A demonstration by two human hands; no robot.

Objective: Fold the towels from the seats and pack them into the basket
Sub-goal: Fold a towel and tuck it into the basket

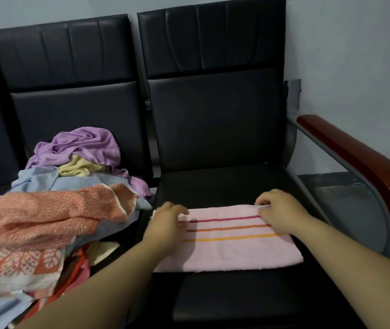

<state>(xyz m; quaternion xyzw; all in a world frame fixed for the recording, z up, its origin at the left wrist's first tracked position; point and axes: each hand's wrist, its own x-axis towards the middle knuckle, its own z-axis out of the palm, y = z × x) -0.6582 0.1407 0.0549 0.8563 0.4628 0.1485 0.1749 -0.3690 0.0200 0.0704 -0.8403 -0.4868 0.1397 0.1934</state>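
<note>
Right fingers [264,198] curled, pinching the far right corner of the pink towel [232,252]. Left fingers [177,208] curled over the far left corner; it looks like a pinch too, but the tips are hidden under the knuckles. Right hand [277,210] and left hand [165,220] sit at opposite ends of the far edge. The towel lies flat on the right seat [224,181], already folded to a rectangle, three stripes up. Step: mid-fold of this one towel. Next move likely needs both corners lifted together and brought to the near edge, kept aligned. Unfolded pile [54,210] on the left seat, orange towel [58,207] on top at the front, purple towel [87,143] behind; plenty left. Wooden armrest [355,157] at right. Basket not in view. No brands, labels or readable writing.
</note>
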